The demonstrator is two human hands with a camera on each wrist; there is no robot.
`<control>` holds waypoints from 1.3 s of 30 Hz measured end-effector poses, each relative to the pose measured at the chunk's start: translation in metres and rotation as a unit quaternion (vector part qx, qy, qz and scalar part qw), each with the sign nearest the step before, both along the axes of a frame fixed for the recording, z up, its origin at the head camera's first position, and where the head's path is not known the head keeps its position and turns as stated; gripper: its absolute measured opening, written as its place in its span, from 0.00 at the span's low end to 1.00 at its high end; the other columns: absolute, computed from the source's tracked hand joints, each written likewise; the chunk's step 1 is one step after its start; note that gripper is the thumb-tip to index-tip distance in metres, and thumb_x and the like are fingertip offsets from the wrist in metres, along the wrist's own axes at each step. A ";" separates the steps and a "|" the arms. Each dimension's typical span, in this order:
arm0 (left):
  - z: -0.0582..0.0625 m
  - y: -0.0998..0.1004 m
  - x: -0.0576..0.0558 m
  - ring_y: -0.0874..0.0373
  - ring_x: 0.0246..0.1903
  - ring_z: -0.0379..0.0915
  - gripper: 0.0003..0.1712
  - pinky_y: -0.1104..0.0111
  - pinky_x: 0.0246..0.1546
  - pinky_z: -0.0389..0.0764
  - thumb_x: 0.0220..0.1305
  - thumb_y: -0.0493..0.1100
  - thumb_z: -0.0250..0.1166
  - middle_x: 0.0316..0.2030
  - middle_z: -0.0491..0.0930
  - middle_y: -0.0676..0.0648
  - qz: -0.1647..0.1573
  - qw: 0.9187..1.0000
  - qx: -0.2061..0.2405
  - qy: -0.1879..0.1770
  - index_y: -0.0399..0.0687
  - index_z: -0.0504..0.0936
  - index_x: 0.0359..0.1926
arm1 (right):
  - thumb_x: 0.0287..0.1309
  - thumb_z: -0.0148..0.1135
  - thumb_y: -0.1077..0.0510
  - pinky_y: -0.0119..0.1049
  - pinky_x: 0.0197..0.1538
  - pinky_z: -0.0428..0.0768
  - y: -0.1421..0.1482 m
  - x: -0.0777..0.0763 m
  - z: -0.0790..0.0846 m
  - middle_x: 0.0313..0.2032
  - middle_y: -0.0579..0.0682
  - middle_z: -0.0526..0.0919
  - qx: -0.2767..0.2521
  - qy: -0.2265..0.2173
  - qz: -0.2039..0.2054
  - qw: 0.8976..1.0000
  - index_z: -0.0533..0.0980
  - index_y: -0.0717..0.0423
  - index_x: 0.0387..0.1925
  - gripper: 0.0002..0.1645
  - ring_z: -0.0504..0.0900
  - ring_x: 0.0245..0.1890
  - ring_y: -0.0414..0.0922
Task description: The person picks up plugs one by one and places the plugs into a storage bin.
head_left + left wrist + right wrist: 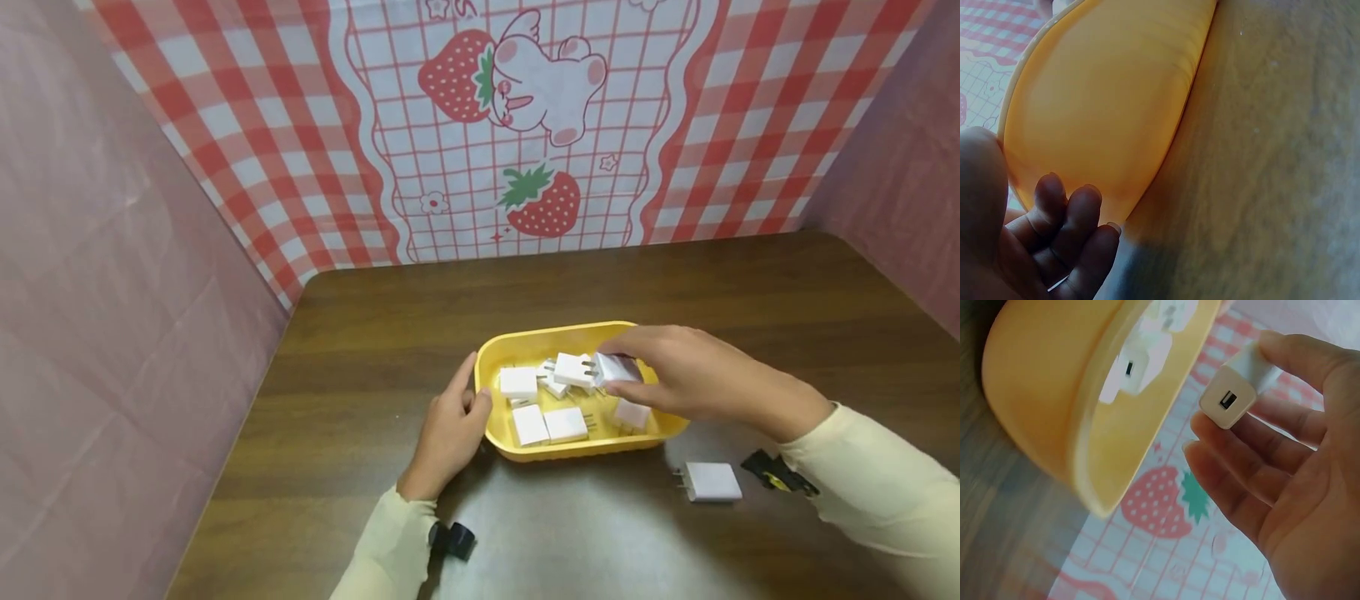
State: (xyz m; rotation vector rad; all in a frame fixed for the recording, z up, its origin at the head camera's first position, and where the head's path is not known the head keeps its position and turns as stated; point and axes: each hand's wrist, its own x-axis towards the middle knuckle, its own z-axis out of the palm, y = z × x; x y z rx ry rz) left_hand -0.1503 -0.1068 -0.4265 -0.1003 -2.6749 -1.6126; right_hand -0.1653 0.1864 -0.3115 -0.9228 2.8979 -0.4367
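My right hand (697, 375) pinches a white USB charger (617, 369) between thumb and fingers, over the right part of a yellow plastic bin (585, 452). In the right wrist view the USB port of this charger (1227, 400) faces the camera. Several other white chargers (566, 424) lie loosely inside the bin, some with their prongs showing. My left hand (450, 429) grips the bin's left end, thumb at the rim. Along the outer wall (1104, 94), the left wrist view shows the other fingers curled below the rim.
One more white charger (712, 482) lies on the brown wooden table (360, 375), right of the bin and near my right sleeve. Behind the table hangs a red-and-white checked cloth (300, 125) with strawberries. Pinkish cloth walls (112, 292) flank both sides.
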 end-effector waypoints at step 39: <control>-0.003 -0.003 -0.003 0.63 0.13 0.61 0.35 0.69 0.15 0.64 0.70 0.46 0.56 0.14 0.65 0.56 -0.008 0.999 -0.020 0.042 0.49 0.62 0.76 | 0.59 0.69 0.44 0.40 0.30 0.78 -0.089 -0.013 -0.039 0.27 0.42 0.81 0.087 0.108 0.236 0.962 0.81 0.50 0.39 0.15 0.77 0.25 0.41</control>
